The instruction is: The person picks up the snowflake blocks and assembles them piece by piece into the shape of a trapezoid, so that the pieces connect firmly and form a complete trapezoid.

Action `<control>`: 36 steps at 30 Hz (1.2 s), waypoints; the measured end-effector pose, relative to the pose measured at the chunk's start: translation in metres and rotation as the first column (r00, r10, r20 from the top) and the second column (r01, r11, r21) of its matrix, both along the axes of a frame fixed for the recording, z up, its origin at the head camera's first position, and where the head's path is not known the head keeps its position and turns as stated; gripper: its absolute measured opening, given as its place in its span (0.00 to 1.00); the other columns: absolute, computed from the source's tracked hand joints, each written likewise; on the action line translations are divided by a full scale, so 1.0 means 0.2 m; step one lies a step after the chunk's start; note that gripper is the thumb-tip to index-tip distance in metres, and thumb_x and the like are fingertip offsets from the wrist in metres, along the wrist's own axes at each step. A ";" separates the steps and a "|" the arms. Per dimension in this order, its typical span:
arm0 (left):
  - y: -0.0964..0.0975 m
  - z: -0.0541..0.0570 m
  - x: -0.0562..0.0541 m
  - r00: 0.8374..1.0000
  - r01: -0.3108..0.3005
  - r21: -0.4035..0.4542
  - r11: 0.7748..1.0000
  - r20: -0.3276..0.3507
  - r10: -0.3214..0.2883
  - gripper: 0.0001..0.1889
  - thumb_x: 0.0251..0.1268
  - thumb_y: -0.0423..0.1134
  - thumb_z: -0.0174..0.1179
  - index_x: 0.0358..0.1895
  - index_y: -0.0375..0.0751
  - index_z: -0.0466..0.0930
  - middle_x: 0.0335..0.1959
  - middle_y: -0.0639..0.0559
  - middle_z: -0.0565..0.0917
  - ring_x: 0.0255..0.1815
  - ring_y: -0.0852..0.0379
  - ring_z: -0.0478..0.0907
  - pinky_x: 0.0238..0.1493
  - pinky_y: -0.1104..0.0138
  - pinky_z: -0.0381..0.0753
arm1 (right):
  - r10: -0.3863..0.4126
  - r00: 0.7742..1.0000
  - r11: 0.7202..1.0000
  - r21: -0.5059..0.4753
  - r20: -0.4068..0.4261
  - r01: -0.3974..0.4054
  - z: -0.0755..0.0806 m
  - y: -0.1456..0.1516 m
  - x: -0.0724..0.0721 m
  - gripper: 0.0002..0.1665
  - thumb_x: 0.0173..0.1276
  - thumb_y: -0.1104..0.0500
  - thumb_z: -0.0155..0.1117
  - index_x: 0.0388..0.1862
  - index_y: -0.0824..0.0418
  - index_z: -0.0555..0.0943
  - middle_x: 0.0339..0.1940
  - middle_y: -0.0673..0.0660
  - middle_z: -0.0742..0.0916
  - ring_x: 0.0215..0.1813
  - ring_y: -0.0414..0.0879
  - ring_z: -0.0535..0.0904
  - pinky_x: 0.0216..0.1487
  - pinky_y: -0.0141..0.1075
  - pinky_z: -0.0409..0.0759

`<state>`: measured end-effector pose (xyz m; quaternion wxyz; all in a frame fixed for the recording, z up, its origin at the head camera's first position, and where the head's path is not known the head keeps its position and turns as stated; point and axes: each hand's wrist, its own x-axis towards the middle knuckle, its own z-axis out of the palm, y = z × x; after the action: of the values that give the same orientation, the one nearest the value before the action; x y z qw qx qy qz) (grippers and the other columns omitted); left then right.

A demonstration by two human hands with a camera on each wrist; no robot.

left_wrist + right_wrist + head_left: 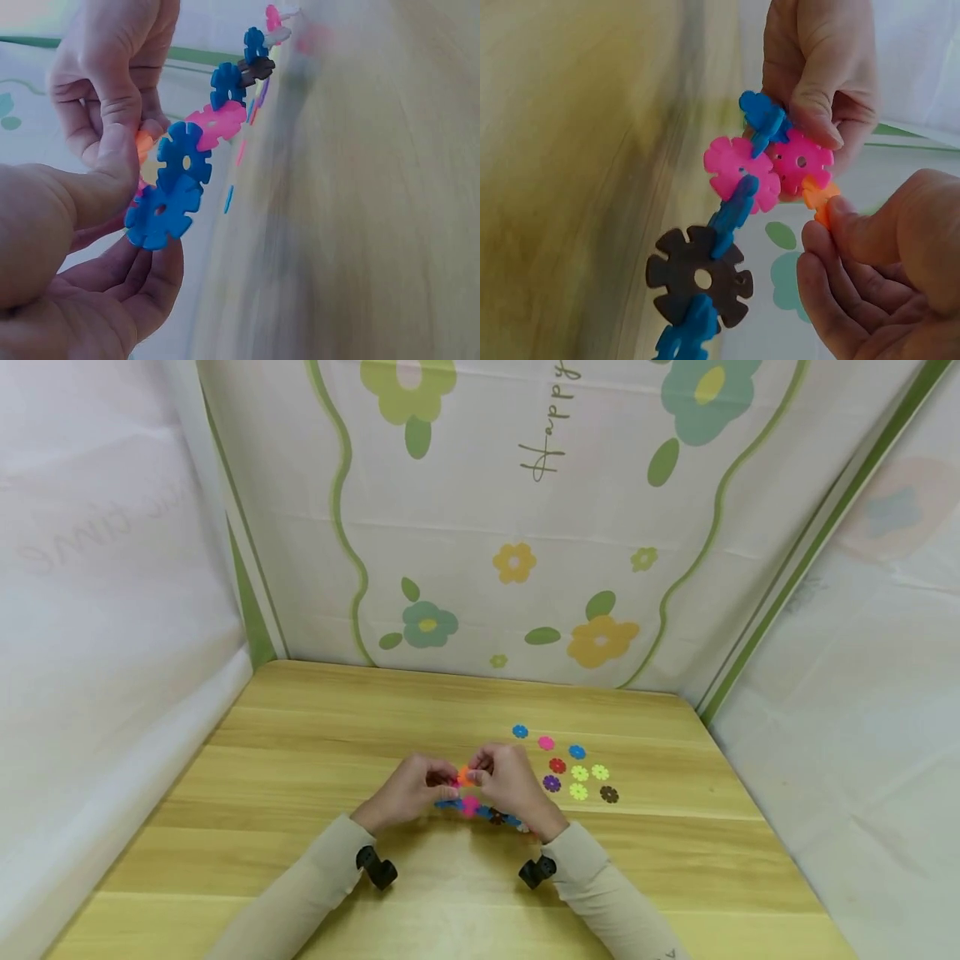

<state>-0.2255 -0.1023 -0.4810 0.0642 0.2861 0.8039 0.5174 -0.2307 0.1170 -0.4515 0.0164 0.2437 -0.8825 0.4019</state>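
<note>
My left hand (408, 791) pinches a pink flower-shaped interlocking disc (802, 161) between thumb and fingers. With thumb and fingertips my right hand (512, 782) pinches an orange flower disc (822, 199), its edge right at the rim of that pink one. A chain of slotted discs hangs from the left hand's pink disc. Blue discs (166, 212) come first, then another pink disc (739, 176), a blue one (733, 217) and a brown one (699, 279). Further blue, white and pink pieces trail off in the left wrist view. Fingers partly hide the orange disc.
Loose flower discs lie flat on the wooden table (300, 735) right of and beyond my hands: blue (577, 752), pink (546, 743), red (557, 766), purple (552, 783), brown (609, 794) and several yellow (579, 792). A printed curtain (465, 510) rises behind the table.
</note>
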 end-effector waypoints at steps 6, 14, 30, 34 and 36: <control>-0.01 -0.01 -0.01 0.998 0.000 -0.055 0.999 0.058 0.003 0.08 0.75 0.35 0.66 0.51 0.38 0.88 0.42 0.48 0.90 0.40 0.57 0.84 0.41 0.69 0.85 | 0.028 0.996 0.999 0.035 0.088 -0.031 -0.01 0.04 -0.03 0.01 0.75 0.62 0.70 0.41 0.59 0.87 0.37 0.52 0.91 0.37 0.38 0.86 0.39 0.30 0.86; -0.01 -0.02 -0.03 0.983 0.043 -0.109 0.993 0.184 -0.023 0.12 0.76 0.47 0.67 0.49 0.42 0.87 0.43 0.50 0.88 0.41 0.52 0.83 0.43 0.64 0.84 | -0.018 0.993 0.980 0.199 0.118 -0.006 0.05 0.36 -0.13 0.12 0.75 0.60 0.71 0.51 0.65 0.86 0.42 0.53 0.90 0.43 0.42 0.86 0.47 0.34 0.87; -0.06 -0.04 -0.05 0.982 0.020 -0.155 0.988 0.190 0.010 0.13 0.78 0.49 0.64 0.54 0.45 0.85 0.52 0.51 0.87 0.51 0.55 0.82 0.55 0.59 0.84 | -0.049 0.994 0.922 0.387 0.100 0.006 -0.12 0.70 -0.17 0.10 0.68 0.61 0.77 0.46 0.64 0.90 0.39 0.53 0.88 0.38 0.40 0.80 0.39 0.33 0.83; -0.05 -0.03 -0.06 0.981 -0.015 -0.139 0.990 0.188 0.041 0.14 0.79 0.48 0.62 0.56 0.44 0.85 0.52 0.51 0.87 0.52 0.56 0.82 0.56 0.59 0.84 | -0.073 0.989 0.934 0.358 0.132 0.022 -0.12 0.70 -0.18 0.09 0.67 0.63 0.78 0.43 0.63 0.86 0.39 0.52 0.87 0.39 0.40 0.81 0.40 0.32 0.82; -0.05 -0.03 -0.07 0.980 -0.030 -0.122 0.992 0.191 0.053 0.14 0.80 0.48 0.62 0.56 0.44 0.86 0.51 0.51 0.87 0.50 0.56 0.83 0.55 0.60 0.84 | -0.062 0.986 0.943 0.334 0.155 0.007 -0.12 0.70 -0.19 0.09 0.67 0.64 0.77 0.41 0.61 0.84 0.39 0.52 0.87 0.39 0.41 0.82 0.41 0.32 0.83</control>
<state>-0.2386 -0.1117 -0.4863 0.1483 0.2132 0.8289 0.4955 -0.2681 0.2576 -0.4746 -0.0901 0.1939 -0.9401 0.2655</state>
